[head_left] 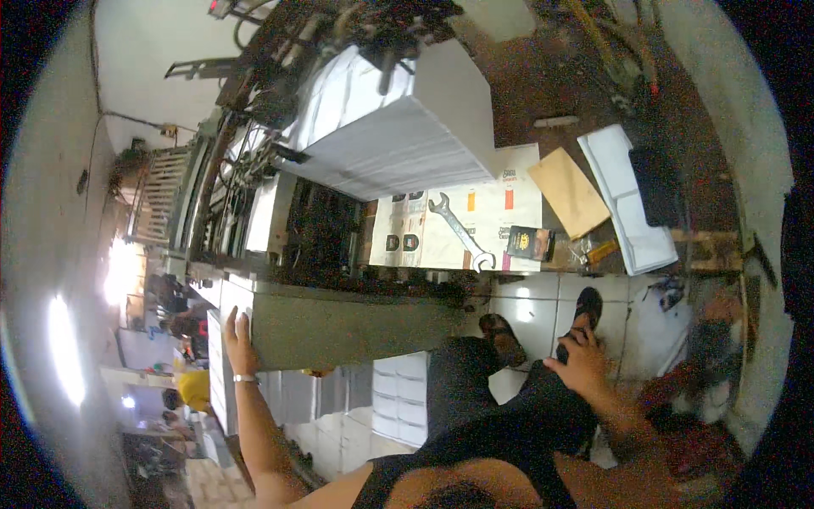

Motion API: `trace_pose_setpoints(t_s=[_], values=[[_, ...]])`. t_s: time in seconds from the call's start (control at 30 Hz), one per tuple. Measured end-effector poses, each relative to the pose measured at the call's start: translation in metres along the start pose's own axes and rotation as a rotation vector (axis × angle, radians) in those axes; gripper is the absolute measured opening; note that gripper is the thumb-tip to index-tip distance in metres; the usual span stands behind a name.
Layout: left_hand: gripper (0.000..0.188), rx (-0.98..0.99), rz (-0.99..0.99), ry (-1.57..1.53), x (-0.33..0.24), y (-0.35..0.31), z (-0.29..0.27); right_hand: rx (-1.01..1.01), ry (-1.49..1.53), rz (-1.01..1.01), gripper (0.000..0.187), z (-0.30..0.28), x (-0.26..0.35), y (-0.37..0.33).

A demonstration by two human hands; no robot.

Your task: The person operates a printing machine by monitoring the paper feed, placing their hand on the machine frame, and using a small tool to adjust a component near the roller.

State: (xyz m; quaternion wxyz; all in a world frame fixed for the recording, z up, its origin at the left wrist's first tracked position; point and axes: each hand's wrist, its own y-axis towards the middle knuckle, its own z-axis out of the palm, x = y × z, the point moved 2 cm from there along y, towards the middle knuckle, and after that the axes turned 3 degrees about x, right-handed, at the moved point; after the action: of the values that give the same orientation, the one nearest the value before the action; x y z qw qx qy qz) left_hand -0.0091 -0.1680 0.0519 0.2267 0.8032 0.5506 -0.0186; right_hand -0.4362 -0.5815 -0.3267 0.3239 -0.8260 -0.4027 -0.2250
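On the left, my left hand [238, 346] reaches out with its fingers extended, against the edge of white paper [239, 295] at the end of a long grey-green panel [339, 327]. A stack of white printed sheets [219, 365] stands beside that wrist, which wears a light band. My right hand [582, 360] is by my right knee, fingers apart and slightly bent, with nothing visible in it. Ahead, a large wrench [462, 231] lies on printed sheets [407, 229] in front of a tall block of white paper [407, 144].
A printing machine [229, 178] fills the far left. On the bench are a tan envelope-like sheet [568, 193], folded white paper [623, 199] and a small dark packet [532, 243]. Another paper stack [400, 399] stands left of my legs. A person in yellow [195, 388] is at far left.
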Motion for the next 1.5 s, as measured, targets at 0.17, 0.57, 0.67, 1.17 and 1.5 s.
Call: trace_pose_setpoints(t_s=[0.17,0.57,0.67,1.17,1.5], values=[[0.053,-0.051,0.006,-0.056,0.005,-0.003,-0.003,-0.025,-0.05,0.033,0.061,0.01,0.009,-0.004],[0.054,-0.286,0.087,-0.387,0.004,-0.042,0.008,-0.131,-0.091,-0.285,0.059,0.021,0.009,-0.065],[0.047,-0.514,0.352,-0.075,0.011,-0.055,0.018,0.002,-0.068,-0.394,0.066,0.02,0.011,-0.113],[0.036,-0.718,0.237,-0.308,0.006,-0.066,0.026,0.083,-0.184,-0.313,0.069,0.036,0.016,-0.124],[0.034,-0.717,0.294,-0.266,0.007,-0.066,0.024,0.09,-0.211,-0.339,0.066,0.039,0.011,-0.116]])
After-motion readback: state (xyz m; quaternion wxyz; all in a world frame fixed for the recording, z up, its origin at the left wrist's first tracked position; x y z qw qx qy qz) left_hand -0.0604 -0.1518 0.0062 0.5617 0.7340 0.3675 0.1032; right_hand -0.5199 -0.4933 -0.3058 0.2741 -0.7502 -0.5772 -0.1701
